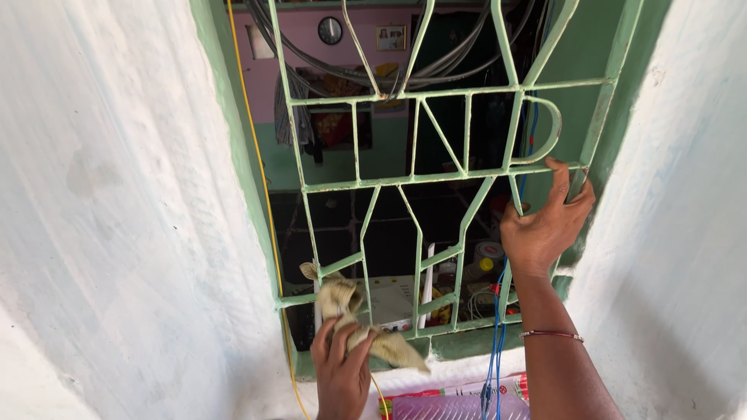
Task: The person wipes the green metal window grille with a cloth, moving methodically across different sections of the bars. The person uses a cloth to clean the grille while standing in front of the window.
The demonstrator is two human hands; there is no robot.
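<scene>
A pale green metal window grille [436, 177] fills the opening in a white wall. My left hand [340, 373] is at the lower left of the grille, gripping a crumpled beige cloth [350, 315] that is pressed against a low bar. My right hand [545, 222] is higher up on the right, fingers wrapped around a slanted bar near the frame. A thin bangle sits on that forearm.
A yellow cable [268, 202] runs down the green frame on the left. Blue wires [498, 334] hang at the lower right. A pink ridged object [459, 406] lies on the sill. Behind the bars are a white router [393, 299], small containers and a wall clock [330, 29].
</scene>
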